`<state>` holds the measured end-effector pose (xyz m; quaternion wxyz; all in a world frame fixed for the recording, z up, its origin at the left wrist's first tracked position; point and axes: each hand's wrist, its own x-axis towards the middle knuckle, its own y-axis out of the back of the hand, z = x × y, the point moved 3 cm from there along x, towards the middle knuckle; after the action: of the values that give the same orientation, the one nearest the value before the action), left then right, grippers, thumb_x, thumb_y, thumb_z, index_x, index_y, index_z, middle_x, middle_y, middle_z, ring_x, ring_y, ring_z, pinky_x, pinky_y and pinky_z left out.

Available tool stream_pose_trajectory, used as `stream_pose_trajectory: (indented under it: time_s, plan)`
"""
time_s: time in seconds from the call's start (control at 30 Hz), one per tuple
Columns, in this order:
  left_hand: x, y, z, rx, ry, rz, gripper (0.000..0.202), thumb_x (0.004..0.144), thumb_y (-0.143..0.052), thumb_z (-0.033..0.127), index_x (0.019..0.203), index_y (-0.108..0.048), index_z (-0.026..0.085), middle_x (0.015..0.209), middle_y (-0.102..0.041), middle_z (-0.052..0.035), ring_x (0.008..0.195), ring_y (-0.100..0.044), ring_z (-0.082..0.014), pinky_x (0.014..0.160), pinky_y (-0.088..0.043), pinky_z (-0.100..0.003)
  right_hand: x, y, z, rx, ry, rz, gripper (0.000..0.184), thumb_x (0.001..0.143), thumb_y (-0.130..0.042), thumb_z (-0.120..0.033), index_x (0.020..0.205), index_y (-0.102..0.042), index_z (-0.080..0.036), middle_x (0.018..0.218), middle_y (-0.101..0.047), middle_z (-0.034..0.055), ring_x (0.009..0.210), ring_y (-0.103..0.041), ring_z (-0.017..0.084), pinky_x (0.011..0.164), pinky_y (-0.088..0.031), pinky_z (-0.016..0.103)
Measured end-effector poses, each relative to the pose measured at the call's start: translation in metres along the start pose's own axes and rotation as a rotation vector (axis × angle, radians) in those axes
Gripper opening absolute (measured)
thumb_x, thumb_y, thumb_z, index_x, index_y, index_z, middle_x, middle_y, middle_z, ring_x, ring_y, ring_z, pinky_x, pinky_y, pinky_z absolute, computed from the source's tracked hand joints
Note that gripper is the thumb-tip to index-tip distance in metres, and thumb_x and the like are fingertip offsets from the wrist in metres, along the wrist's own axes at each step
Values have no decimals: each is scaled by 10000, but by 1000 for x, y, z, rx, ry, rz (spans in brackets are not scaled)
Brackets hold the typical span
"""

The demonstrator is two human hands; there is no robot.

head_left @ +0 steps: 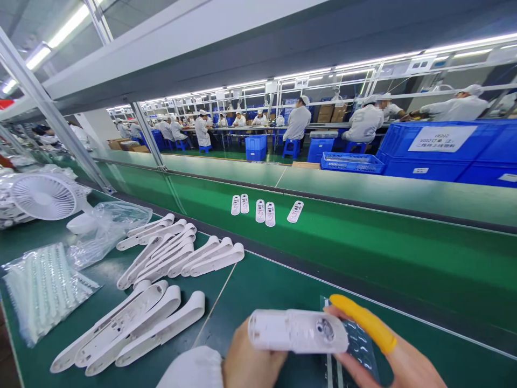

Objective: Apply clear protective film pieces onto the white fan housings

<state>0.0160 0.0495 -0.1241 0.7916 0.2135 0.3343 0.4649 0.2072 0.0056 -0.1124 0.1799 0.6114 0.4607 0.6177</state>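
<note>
A long white plastic housing [299,331] with a rounded right end and a clear round lens-like part near it lies level above the table front. My left hand [252,355] is closed around its left part from below. At its right end is my right hand [388,350], with a yellow finger cot [365,321] on one finger; finger and thumb close around that end. Beneath the right hand lies a clear sheet [361,342] with rounded bumps, partly hidden. To the left, several similar white housings [165,326] lie in a slanted row, with another group [218,256] behind them.
A green conveyor belt [347,237] runs beyond the table, carrying several small white oval panels [270,214]. At left are a bag of pale strips [48,285], a crumpled clear bag [107,226] and a white fan [44,196]. A metal post [147,134] supports the overhead shelf. People work across the aisle.
</note>
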Motion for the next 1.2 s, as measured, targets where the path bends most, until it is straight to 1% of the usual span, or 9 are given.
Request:
stream_pose_trajectory:
  time_s: [0.13,0.27,0.37,0.57,0.73,0.87,1.0,1.1,1.2]
  plan:
    - [-1,-33,16,125,-108,-71,241,725,-544,333,918,-619,209,995,-560,-65,955,-482,-238,897,-338,-416,32,-8,50,-93,-58,-40,396,869,-291,-444,1065,-478,-156,936,-658,65,805,-644,179,652,-535,283]
    - [3,-38,29,132,-88,-55,244,782,-481,293,960,-597,172,1012,-533,-76,974,-442,-227,899,-319,-395,42,-25,120,-247,-228,-117,409,822,-262,-371,877,-567,-103,714,-629,127,627,-603,251,539,-490,381]
    - [6,-35,37,136,-47,-34,267,789,-459,221,1027,-561,156,1037,-516,-83,976,-430,-224,901,-318,-388,41,-26,143,-287,-229,-136,331,782,-288,-309,708,-558,-132,645,-605,141,590,-586,270,537,-476,405]
    - [9,-39,42,126,-6,-92,381,717,-543,155,1096,-530,199,1075,-498,-58,977,-426,-228,887,-330,-379,20,-13,94,-253,-147,-51,342,799,-369,-343,959,-551,-101,984,-590,168,977,-546,267,819,-469,405]
    - [10,-42,37,133,-11,-102,504,678,-543,122,1173,-477,194,1074,-505,-62,959,-446,-227,894,-331,-386,-16,-27,44,155,-129,-324,222,747,-469,-228,957,-542,-217,963,-597,43,856,-593,147,741,-515,270]
    - [11,-43,34,117,-26,-79,496,670,-537,132,1159,-488,197,1068,-508,-56,948,-447,-224,891,-335,-382,-26,-32,39,241,-319,-332,98,743,-426,-210,706,-516,-219,765,-567,9,690,-560,132,630,-501,266]
    - [12,-42,28,44,-21,-87,439,670,-556,197,1108,-518,194,1060,-507,-42,902,-454,-193,869,-357,-329,-25,-34,37,265,-308,-327,170,769,-395,-200,633,-495,-213,699,-543,10,646,-538,131,581,-480,255]
    - [13,-42,25,15,15,-101,495,611,-617,173,1096,-522,202,1083,-492,-33,916,-454,-189,875,-355,-314,-28,-35,40,259,-251,-315,117,773,-438,-234,815,-545,-219,836,-568,26,751,-568,143,658,-502,272]
    - [12,-42,24,27,14,-76,603,559,-655,130,1134,-498,219,1129,-468,-35,974,-437,-226,899,-341,-362,-32,-35,49,219,-274,-293,334,713,-541,-281,1042,-523,-226,1009,-567,49,914,-571,179,772,-499,312]
